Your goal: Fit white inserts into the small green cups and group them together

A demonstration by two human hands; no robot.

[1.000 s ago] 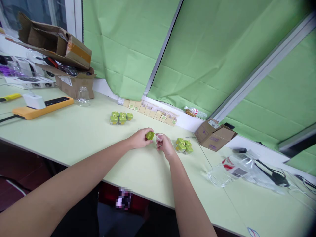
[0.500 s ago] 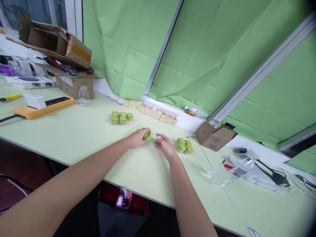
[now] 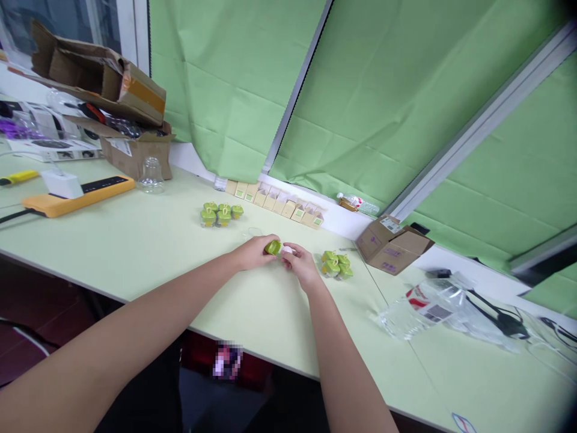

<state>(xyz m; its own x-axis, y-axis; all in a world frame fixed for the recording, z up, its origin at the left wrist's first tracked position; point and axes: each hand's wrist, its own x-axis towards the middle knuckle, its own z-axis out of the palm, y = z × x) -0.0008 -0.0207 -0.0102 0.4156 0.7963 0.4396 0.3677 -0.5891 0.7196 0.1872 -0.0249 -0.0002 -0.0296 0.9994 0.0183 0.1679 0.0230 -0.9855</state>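
Note:
My left hand (image 3: 253,252) pinches a small green cap (image 3: 273,247) just above the pale green table (image 3: 135,240). My right hand (image 3: 301,264) is closed round a small pale piece (image 3: 286,250) that touches the cap; I cannot make out what it is. A group of green-capped little jars (image 3: 336,265) stands just right of my right hand. Another such group (image 3: 220,214) stands farther back on the left.
A row of small tan cartons (image 3: 274,202) lines the wall below the green curtain. A small cardboard box (image 3: 391,244) and crumpled clear plastic bags (image 3: 433,307) lie to the right. A yellow power strip (image 3: 76,195), a glass bottle (image 3: 152,176) and cardboard boxes (image 3: 103,84) sit far left.
My hands have closed together: the green cap in the left and the pale piece in the right were a little apart and now touch.

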